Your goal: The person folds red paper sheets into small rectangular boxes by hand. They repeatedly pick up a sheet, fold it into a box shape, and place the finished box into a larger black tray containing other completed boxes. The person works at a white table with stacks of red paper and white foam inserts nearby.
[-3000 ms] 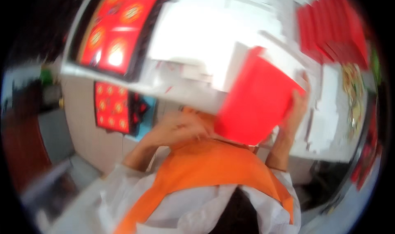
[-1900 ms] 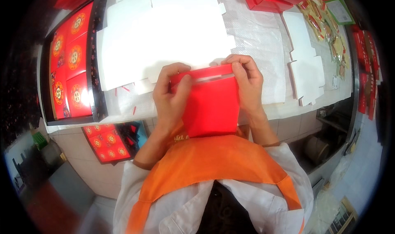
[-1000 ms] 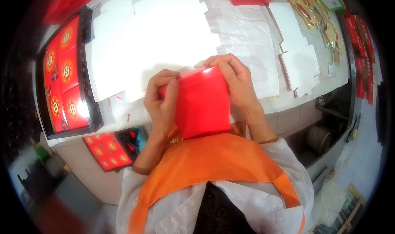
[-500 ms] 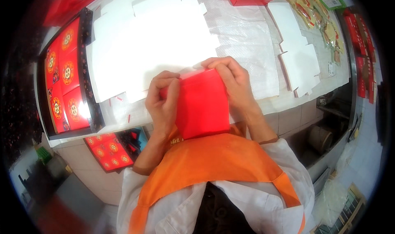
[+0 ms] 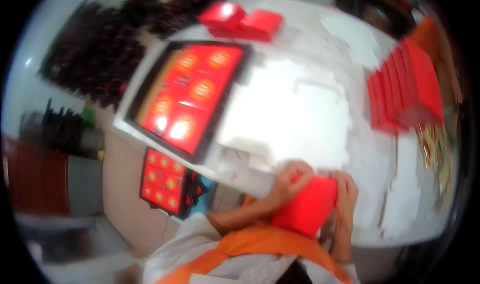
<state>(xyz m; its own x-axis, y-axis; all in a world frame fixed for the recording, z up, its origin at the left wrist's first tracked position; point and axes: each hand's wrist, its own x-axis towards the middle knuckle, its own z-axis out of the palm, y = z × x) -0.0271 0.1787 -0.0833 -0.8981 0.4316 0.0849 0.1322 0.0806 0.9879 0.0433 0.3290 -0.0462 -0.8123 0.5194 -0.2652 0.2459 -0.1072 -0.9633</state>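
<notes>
Close to my orange apron I hold a red cardboard box (image 5: 306, 209) at the near edge of the table. My left hand (image 5: 289, 185) is closed on its upper left corner, fingers bent over the edge. On the opposite side my right hand (image 5: 345, 195) grips the upper right edge. Beyond the hands lies a pile of flat white cardboard blanks (image 5: 287, 121). The picture is smeared by motion, so the box's flaps and my fingertips are not sharp.
A black-rimmed tray (image 5: 212, 129) of red patterned packets lies at the table's left. Below it, a similar set (image 5: 162, 181) sits lower down. Red boxes (image 5: 262, 24) stand at the back, and a stack of red boxes (image 5: 420, 86) at right, near small wrapped packets (image 5: 435, 149).
My view has swung to the left, so the table, hands and box appear farther right and lower. Both hands still hold the red box.
</notes>
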